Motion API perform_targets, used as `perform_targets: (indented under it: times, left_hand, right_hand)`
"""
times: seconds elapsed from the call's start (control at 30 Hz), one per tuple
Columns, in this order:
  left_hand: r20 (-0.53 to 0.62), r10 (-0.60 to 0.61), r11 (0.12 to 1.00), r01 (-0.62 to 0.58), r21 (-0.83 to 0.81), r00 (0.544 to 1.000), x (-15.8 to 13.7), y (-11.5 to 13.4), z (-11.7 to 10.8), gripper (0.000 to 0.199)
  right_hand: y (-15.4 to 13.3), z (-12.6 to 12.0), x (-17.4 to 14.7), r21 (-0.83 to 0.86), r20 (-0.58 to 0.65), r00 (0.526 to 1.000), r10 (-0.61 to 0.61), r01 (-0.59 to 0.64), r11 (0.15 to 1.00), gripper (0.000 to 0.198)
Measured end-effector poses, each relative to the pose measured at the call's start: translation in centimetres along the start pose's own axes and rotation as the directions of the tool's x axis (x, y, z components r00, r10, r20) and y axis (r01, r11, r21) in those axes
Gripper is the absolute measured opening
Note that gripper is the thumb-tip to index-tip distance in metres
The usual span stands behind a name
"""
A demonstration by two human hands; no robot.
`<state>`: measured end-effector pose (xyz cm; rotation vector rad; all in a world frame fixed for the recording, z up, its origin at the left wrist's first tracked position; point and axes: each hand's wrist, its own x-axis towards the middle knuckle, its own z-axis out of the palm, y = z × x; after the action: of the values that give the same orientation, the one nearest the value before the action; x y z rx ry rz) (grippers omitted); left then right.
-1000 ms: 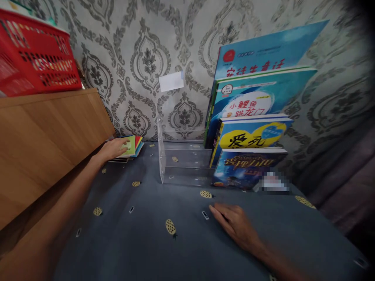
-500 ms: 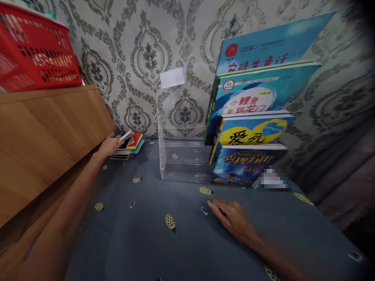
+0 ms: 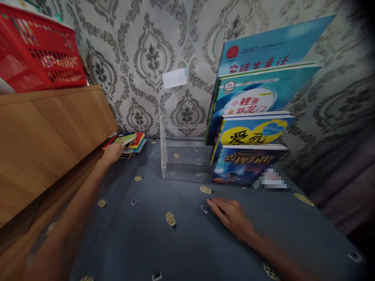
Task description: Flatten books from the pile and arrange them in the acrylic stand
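Observation:
My left hand [image 3: 113,153] reaches to the far left and is closed on the near edge of a thin book with a green cover [image 3: 126,137]. This book is tilted slightly over a low stack of books [image 3: 140,145] with red, yellow and blue covers. My right hand [image 3: 230,216] rests on the dark blue cloth [image 3: 187,249], holding nothing, its fingers loosely stretched. Beyond it stands a clear acrylic tiered rack [image 3: 163,156]. Several books stand in steps on the rack's right side, the front one a dark blue book [image 3: 246,166].
A red plastic basket [image 3: 55,58] sits on a wooden cabinet [image 3: 58,128] at the left. Behind the rack is a patterned wall [image 3: 152,58], with a white label [image 3: 174,78] in front of it. A dark curtain [image 3: 342,168] hangs at the right.
The book in my left hand has turned so that its green cover shows over the stack. My right hand stays in place; the view has shifted slightly.

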<state>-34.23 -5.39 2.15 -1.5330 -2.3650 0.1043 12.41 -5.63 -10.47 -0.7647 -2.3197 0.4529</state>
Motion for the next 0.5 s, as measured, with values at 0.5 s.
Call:
perform_targets:
  times: [0.5]
  left_hand:
    - [0.080, 0.102, 0.989, -0.110, 0.097, 0.992, -13.8, 8.3, 3.4, 0.056]
  right_hand:
    - [-0.3, -0.2, 0.2, -0.010, 0.039, 0.999, 0.029, -0.029, 1.000, 0.062]
